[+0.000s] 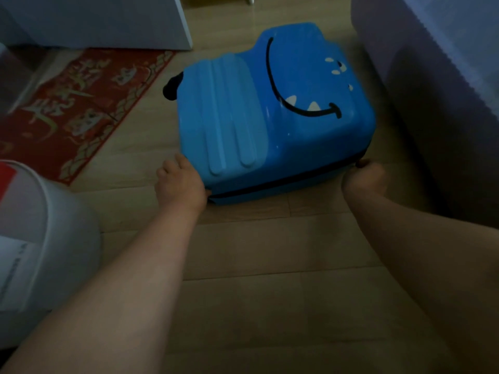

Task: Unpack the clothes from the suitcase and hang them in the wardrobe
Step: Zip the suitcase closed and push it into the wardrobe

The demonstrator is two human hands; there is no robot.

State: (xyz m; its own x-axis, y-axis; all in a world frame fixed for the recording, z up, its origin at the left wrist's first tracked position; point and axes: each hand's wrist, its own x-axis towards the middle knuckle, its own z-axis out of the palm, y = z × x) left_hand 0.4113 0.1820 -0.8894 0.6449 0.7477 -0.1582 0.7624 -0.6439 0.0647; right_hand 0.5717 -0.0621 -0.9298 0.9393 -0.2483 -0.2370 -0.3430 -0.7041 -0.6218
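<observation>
Blue hard-shell plastic suitcase [270, 117], lying flat and zipped on pale wooden floor [256, 252]. Gripping its near left corner with curled left hand [181, 182]. Right hand [364, 176] at the black zip [283, 182], hold unclear in the gloom. Judged stiff, smooth, slippery: take by corners.

Nothing legible: gold characters on the red mat [81, 103], beyond the left hand [181, 182], are blurred; the white bucket [54, 225] label's print too.
</observation>
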